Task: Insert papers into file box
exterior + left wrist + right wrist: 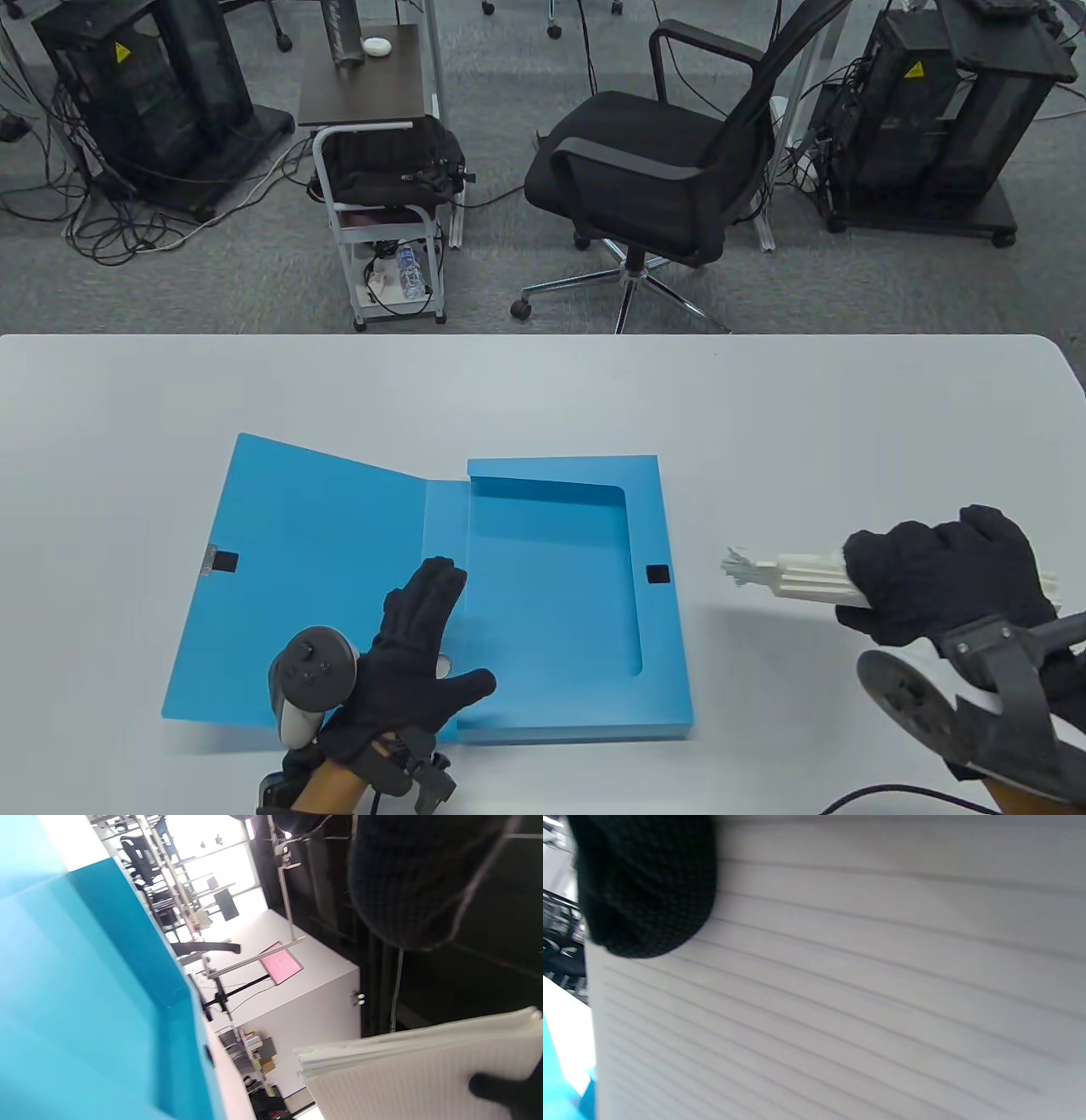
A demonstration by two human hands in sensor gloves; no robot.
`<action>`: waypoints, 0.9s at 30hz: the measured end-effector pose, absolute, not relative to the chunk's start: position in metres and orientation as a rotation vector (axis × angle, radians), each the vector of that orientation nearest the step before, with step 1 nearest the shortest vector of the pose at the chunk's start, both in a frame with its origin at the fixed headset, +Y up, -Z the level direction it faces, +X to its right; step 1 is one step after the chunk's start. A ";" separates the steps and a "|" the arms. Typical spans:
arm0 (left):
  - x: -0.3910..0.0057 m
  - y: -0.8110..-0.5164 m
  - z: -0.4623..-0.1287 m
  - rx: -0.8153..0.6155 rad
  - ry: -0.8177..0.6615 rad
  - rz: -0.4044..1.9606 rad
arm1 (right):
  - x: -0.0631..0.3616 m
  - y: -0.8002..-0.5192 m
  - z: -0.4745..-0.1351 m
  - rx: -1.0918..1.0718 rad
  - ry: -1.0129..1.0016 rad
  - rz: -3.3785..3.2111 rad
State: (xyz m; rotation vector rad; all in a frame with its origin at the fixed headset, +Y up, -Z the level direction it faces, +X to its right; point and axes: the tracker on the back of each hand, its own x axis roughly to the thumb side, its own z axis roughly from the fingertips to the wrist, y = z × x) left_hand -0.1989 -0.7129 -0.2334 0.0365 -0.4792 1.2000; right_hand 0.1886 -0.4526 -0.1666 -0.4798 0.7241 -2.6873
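Observation:
A blue file box (pixel 551 594) lies open on the white table (pixel 543 390), its lid (pixel 305 577) folded flat to the left. My left hand (pixel 420 654) lies spread flat on the box near the hinge at its front left. My right hand (pixel 933 577) grips a stack of white lined papers (pixel 789 577) edge-on, held above the table to the right of the box. The papers fill the right wrist view (pixel 840 984), with a fingertip (pixel 645 887) on them. The left wrist view shows the blue box (pixel 93 1005) and the papers (pixel 415 1065).
Beyond the table's far edge stand a black office chair (pixel 653 161), a small cart (pixel 382 187) and two black equipment racks (pixel 144 93), with cables on the carpet. Bare table lies behind and to the right of the box.

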 end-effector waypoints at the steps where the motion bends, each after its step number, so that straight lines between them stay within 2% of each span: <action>1: -0.200 -0.711 -0.232 0.053 -0.498 1.211 | 0.175 -0.446 -0.164 -0.507 0.744 -2.677; 3: -0.201 -0.706 -0.229 0.091 -0.543 1.250 | 0.136 -0.435 -0.163 -0.609 0.782 -2.653; 5: -0.203 -0.702 -0.227 0.119 -0.582 1.290 | 0.093 -0.436 -0.167 -0.709 0.750 -2.645; 8: -0.208 -0.702 -0.224 0.142 -0.629 1.344 | 0.031 -0.453 -0.176 -0.871 0.669 -2.647; 12: -0.213 -0.703 -0.223 0.174 -0.705 1.399 | -0.027 -0.475 -0.186 -1.051 0.592 -2.714; 13: -0.222 -0.708 -0.224 0.240 -0.653 1.472 | -0.037 -0.478 -0.188 -1.057 0.609 -2.708; 15: -0.233 -0.713 -0.231 0.262 -0.597 1.619 | -0.051 -0.481 -0.195 -1.074 0.574 -2.696; 16: -0.234 -0.714 -0.232 0.253 -0.613 1.673 | -0.055 -0.483 -0.198 -1.062 0.556 -2.712; 18: -0.238 -0.715 -0.235 0.234 -0.551 1.685 | -0.059 -0.487 -0.208 -1.024 0.555 -2.715; 19: -0.238 -0.714 -0.237 0.208 -0.576 1.711 | -0.059 -0.489 -0.215 -0.989 0.547 -2.736; 22: -0.244 -0.710 -0.239 0.184 -0.552 1.768 | -0.046 -0.490 -0.228 -0.919 0.458 -2.814; 23: -0.249 -0.708 -0.241 0.164 -0.527 1.774 | -0.036 -0.491 -0.231 -0.880 0.416 -2.832; 25: -0.259 -0.705 -0.241 0.178 -0.503 1.787 | -0.014 -0.494 -0.229 -0.838 0.470 -2.846; 26: -0.268 -0.705 -0.243 0.167 -0.431 1.792 | 0.003 -0.499 -0.229 -0.778 0.503 -2.850; 27: -0.277 -0.703 -0.244 0.128 -0.427 1.821 | 0.019 -0.507 -0.230 -0.739 0.462 -2.874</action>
